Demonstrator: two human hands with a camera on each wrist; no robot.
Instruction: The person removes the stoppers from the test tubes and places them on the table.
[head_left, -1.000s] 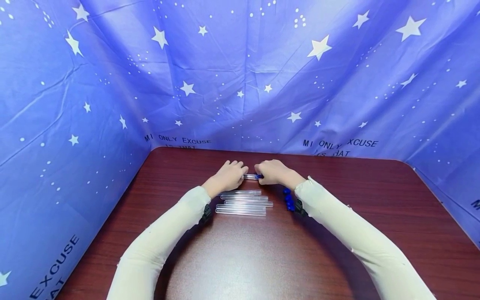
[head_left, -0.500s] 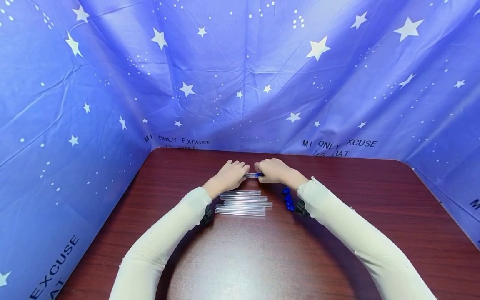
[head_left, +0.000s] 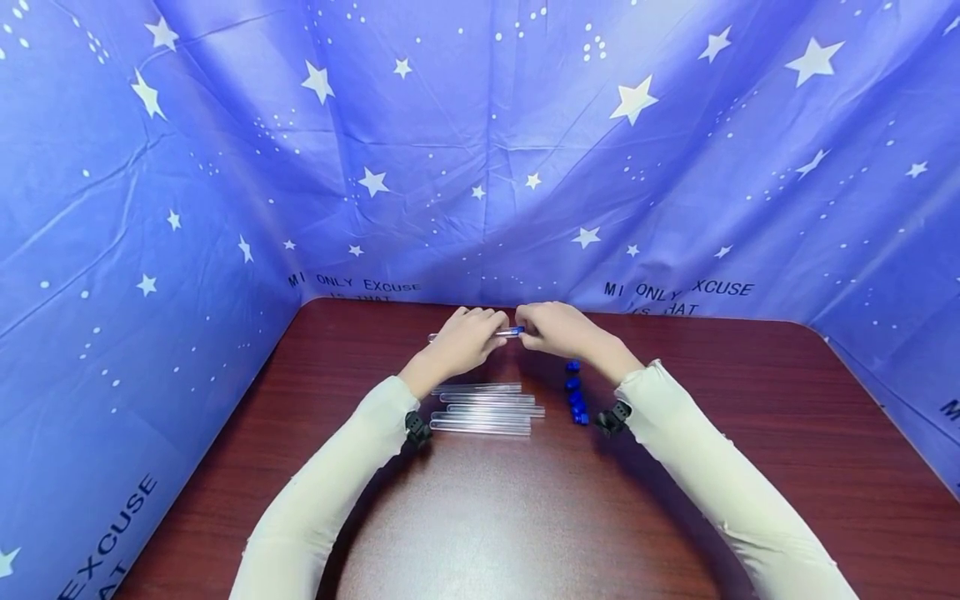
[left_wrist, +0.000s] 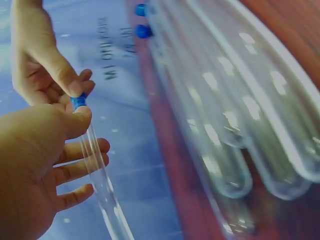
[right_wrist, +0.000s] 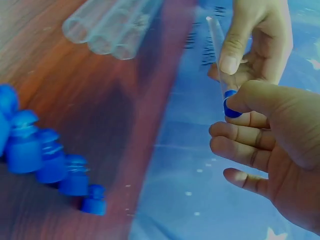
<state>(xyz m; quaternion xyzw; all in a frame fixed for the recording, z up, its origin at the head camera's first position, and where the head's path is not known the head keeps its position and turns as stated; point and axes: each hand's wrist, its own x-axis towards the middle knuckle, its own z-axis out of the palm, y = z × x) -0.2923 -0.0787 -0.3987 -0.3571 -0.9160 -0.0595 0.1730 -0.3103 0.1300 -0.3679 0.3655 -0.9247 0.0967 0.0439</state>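
My left hand [head_left: 463,343] pinches a clear test tube [left_wrist: 103,187] between thumb and fingers near its mouth. A blue stopper [right_wrist: 232,106] sits at the tube's mouth, and my right hand [head_left: 561,330] pinches it between thumb and index finger. In the right wrist view the other right fingers reach out loosely beside the stopper. Toward me from the hands, several clear test tubes [head_left: 487,422] lie side by side on the table, rounded ends to the left. A row of loose blue stoppers [head_left: 574,384] stands to their right.
The dark red wooden table [head_left: 465,517] ends at a blue curtain [head_left: 480,150] with white stars, which rises along the back and sides. Black wrist cameras [head_left: 615,418] hang under both cuffs, the right one close beside the loose stoppers.
Both hands have moved slightly toward the back of the table with the test tube. Its closed end now shows left of my left hand. The right wrist has shifted right, uncovering more stoppers.
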